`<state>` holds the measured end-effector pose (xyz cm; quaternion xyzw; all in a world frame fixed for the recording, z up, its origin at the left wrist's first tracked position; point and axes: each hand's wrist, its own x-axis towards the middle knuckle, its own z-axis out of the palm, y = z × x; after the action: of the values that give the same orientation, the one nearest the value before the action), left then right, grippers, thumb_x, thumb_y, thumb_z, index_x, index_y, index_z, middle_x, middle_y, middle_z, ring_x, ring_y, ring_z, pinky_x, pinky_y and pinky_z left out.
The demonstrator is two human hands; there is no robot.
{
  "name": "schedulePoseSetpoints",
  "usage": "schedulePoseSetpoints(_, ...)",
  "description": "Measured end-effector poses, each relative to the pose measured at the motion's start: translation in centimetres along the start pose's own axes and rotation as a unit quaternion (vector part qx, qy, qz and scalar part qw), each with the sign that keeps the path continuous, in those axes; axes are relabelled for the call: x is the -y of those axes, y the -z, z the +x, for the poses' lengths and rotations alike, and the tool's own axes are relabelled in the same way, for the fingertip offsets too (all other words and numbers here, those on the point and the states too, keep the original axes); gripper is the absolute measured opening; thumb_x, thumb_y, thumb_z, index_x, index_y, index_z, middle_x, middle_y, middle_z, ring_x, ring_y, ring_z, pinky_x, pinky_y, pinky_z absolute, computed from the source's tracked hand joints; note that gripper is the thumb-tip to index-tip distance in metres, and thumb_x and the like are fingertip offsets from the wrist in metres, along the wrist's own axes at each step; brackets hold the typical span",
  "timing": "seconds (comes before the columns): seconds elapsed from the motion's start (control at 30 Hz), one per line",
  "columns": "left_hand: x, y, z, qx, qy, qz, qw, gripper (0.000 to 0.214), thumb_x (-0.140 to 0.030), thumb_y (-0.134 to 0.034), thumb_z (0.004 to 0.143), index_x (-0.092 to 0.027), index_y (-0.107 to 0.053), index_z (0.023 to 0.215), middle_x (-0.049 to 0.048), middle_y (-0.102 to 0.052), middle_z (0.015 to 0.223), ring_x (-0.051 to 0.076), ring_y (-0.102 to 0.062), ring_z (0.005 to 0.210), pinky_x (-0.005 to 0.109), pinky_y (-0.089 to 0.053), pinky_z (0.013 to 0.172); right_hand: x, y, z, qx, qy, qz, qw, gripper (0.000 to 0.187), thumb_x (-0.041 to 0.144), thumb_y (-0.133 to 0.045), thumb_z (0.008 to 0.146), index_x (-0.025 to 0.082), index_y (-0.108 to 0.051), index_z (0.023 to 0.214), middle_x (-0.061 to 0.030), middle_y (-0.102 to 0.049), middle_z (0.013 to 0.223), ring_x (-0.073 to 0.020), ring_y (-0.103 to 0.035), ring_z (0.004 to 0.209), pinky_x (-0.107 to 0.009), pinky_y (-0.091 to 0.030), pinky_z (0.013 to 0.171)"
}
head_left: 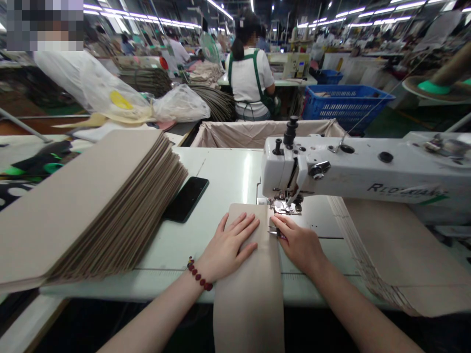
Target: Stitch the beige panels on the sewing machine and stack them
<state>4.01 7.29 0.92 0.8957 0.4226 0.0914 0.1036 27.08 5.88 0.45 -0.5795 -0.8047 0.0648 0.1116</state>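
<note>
A long beige fabric strip (250,284) runs from the table's front edge up to the needle of a white sewing machine (353,171). My left hand (230,245) lies flat on the strip with its fingers spread; a red bead bracelet circles that wrist. My right hand (300,242) rests at the strip's right edge just below the presser foot (285,208), fingers pinched together on a small metal tool I cannot make out clearly.
A tall stack of beige pieces (84,211) fills the left of the table, a black phone (186,198) beside it. Another stack (397,250) lies under the machine arm at right. A fabric-lined bin (257,133) stands behind; a person in a green apron (250,81) works beyond, near blue crates (342,103).
</note>
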Motion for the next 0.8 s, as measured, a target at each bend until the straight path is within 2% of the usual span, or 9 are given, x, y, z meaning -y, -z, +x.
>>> schedulePoseSetpoints(0.17, 0.1, 0.05, -0.02, -0.009, 0.003, -0.021, 1.0, 0.052, -0.043, -0.038, 0.098, -0.032, -0.026, 0.148, 0.0017, -0.034, 0.149, 0.024, -0.027, 0.139, 0.051, -0.008, 0.115, 0.1, 0.0, 0.09, 0.0, -0.006, 0.0, 1.0, 0.056, 0.014, -0.047, 0.085, 0.03, -0.042, 0.138, 0.0007, -0.047, 0.142, -0.0194, -0.06, 0.108, -0.03, -0.054, 0.082)
schedulePoseSetpoints(0.8, 0.44, 0.31, 0.05, 0.009, 0.007, -0.043, 0.999, 0.049, -0.041, -0.037, 0.099, -0.034, -0.028, 0.147, -0.0014, -0.03, 0.151, 0.024, -0.02, 0.142, 0.054, -0.004, 0.116, 0.05, -0.03, 0.22, -0.003, -0.009, 0.007, 1.0, 0.057, 0.013, -0.047, 0.085, 0.03, -0.041, 0.139, 0.0012, -0.05, 0.138, -0.019, -0.062, 0.103, -0.029, -0.053, 0.08)
